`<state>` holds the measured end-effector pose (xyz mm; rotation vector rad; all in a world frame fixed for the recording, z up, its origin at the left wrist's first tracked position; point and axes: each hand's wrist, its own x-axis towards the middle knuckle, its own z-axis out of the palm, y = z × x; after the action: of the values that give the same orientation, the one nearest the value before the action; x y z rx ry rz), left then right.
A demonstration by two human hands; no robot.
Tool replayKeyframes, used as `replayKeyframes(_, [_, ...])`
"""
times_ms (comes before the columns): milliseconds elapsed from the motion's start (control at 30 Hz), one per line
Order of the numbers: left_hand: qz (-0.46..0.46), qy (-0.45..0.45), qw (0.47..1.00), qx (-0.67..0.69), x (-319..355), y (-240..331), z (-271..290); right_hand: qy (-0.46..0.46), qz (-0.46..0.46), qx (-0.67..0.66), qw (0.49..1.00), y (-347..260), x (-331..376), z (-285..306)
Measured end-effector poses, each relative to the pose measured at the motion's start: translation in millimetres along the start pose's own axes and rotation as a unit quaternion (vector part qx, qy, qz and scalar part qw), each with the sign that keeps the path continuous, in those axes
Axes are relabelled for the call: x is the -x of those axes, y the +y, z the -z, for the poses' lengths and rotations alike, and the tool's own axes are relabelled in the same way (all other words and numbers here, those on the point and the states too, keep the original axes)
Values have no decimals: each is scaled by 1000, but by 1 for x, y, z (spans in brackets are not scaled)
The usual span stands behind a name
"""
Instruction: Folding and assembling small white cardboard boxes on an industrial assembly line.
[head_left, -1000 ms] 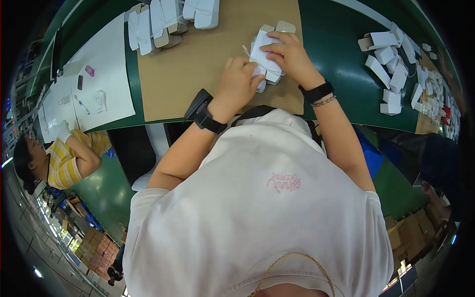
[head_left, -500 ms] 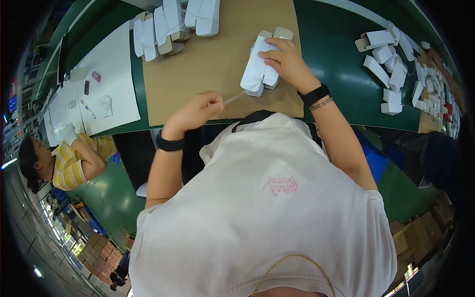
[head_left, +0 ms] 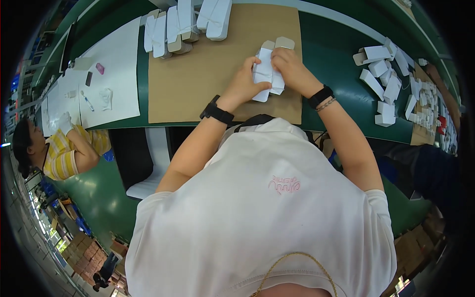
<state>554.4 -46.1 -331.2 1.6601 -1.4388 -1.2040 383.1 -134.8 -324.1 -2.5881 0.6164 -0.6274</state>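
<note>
A stack of flattened white cartons [head_left: 263,73] lies on the brown board [head_left: 198,94], in two columns side by side with brownish end flaps at the far end. My left hand [head_left: 245,83] grips the stack's left side, its thumb across the near part and its fingers curled at the edge. On the other side, my right hand [head_left: 292,69] closes round the right column, fingers bent over its upper right edge. Its fingertips are partly hidden. No elastic or string can be made out between the hands now.
Tied bundles of flat white cartons [head_left: 185,22] sit at the board's far left. Folded white boxes [head_left: 388,74] lie heaped on the green table [head_left: 336,84] to the right. A co-worker in yellow stripes [head_left: 71,153] sits at the left, beside white sheets [head_left: 116,74].
My left hand has come right and forward from the board's near edge onto the stack. The thin pale strand stretched from it has gone from sight. My right hand has shifted down its right side.
</note>
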Motion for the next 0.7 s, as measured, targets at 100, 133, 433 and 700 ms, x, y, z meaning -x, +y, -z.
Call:
replayKeyframes(100, [-39,37,999,-8,3,-8,-6,-14,-11,-70,997,1,-2,13])
replayKeyframes(133, [-39,39,998,-7,2,-8,-5,-42,23,-76,996,-1,-3,19])
replayKeyframes(433, [-27,-8,990,140,3,-19,-5,-89,150,66,982,8,-17,12])
replayKeyframes(700, [16,20,992,123,5,-6,-2,-31,-123,-153,980,18,-14,18])
